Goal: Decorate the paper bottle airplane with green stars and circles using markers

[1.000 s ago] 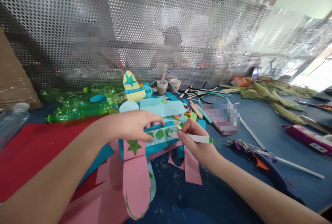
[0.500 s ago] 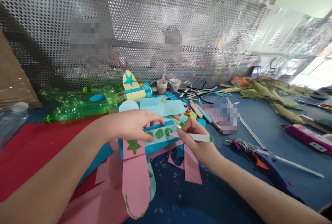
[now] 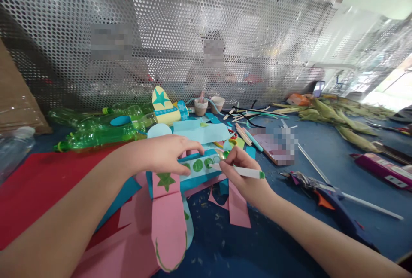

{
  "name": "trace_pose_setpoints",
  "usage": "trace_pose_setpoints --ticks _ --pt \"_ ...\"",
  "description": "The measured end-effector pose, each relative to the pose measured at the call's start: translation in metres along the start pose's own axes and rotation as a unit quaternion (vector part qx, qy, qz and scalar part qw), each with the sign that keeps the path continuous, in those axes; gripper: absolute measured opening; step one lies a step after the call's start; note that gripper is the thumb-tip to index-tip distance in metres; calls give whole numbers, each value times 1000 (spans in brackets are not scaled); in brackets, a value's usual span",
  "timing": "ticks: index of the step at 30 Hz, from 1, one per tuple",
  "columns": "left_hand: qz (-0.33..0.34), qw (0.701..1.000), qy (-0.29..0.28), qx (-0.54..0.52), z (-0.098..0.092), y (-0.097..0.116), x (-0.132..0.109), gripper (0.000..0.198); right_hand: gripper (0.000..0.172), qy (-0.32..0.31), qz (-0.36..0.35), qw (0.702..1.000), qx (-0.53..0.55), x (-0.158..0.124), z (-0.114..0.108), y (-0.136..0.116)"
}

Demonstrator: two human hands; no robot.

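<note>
A craft airplane wrapped in blue paper (image 3: 206, 178) lies crosswise before me. Its pink wing (image 3: 169, 226) bears a green star and points toward me. Along its body runs a light-blue strip (image 3: 192, 166) with green-coloured circles. My left hand (image 3: 167, 153) grips the body from above, thumb on the near side and fingers on the far side. A white marker with a green end (image 3: 247, 171) is pinched in my right hand (image 3: 241, 170). Its tip touches the strip at a partly coloured circle. Another outlined circle shows just right of it.
Green plastic bottles (image 3: 96, 137) and a yellow paper-wrapped bottle (image 3: 167, 117) lie behind. Red card (image 3: 48, 187) and pink paper (image 3: 128, 243) are at left. A glue gun (image 3: 328, 198), a phone (image 3: 272, 147) and corn husks (image 3: 325, 114) lie right. A perforated metal screen (image 3: 180, 33) stands at the back.
Almost nothing differs. The marker's rear end has dipped very slightly while its tip stays on the same circle. My left hand keeps its place on the craft airplane.
</note>
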State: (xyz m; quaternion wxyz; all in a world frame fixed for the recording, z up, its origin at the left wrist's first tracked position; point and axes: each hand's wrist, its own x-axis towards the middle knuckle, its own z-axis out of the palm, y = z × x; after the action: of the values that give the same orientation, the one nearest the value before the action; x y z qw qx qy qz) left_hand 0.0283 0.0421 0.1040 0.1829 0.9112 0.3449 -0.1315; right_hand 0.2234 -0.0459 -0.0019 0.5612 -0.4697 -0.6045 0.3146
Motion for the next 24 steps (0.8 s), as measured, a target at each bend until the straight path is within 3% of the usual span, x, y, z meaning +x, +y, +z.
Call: trace_pose_setpoints --ticks 24 --pt "8 1000 7 -2 1 -2 0 57 26 12 10 1000 -6 0 -2 2"
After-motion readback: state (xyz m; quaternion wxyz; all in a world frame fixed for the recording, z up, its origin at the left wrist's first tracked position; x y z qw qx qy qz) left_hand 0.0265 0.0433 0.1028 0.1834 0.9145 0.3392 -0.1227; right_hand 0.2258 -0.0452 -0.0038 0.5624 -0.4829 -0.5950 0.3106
